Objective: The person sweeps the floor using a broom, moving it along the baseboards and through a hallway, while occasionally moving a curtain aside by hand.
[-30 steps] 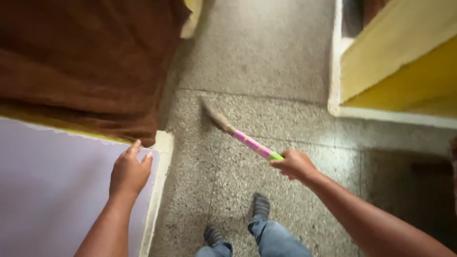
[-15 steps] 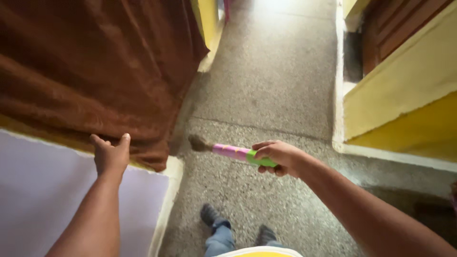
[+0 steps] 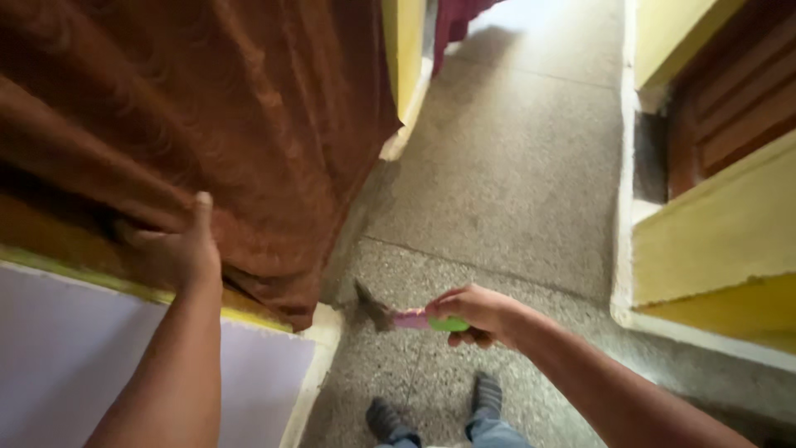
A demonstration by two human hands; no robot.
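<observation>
Probably a home corridor: speckled floor (image 3: 514, 182), doorway curtain (image 3: 249, 116).

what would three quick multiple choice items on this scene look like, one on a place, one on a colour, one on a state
1. Where is the left hand?
A. on the brown curtain
B. flat on the floor
C. on the broom handle

2. What colours show on the broom handle by the right hand?
A. blue and white
B. pink and green
C. black and red

3. What is the state of the right hand?
A. open and empty
B. closed around the broom handle
C. resting on a knee

Answers:
1 A, the hand presses into the curtain folds by the wall edge.
2 B, a pink stretch and a green end show beside the fingers.
3 B, the fingers wrap the handle, with the bristles pointing toward the curtain's foot.
</observation>
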